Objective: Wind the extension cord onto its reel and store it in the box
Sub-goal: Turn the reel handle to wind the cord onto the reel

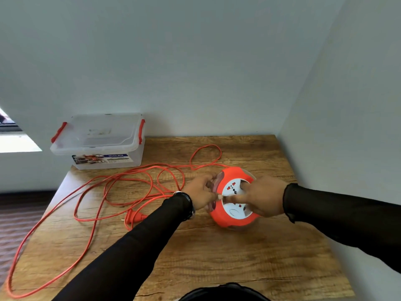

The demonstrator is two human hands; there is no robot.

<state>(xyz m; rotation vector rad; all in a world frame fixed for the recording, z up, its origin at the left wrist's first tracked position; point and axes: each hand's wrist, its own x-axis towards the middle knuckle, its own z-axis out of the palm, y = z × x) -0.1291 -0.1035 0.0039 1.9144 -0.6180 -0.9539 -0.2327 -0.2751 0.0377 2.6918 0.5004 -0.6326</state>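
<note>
An orange reel (227, 220) with a white socket face lies on the wooden table (217, 257), tilted toward me. My left hand (200, 191) grips its left rim. My right hand (263, 195) rests on the socket face, fingers curled around the centre. The orange cord (91, 205) sprawls in loose loops over the left half of the table and hangs past the left edge. Its plug (134, 217) lies just left of my left forearm. The clear plastic box (97, 142) with red latches stands at the back left, lid on.
Walls close the table in at the back and on the right (347, 105). The table's left edge drops to a dark floor (19, 213). A bright window sill (17, 144) shows at far left.
</note>
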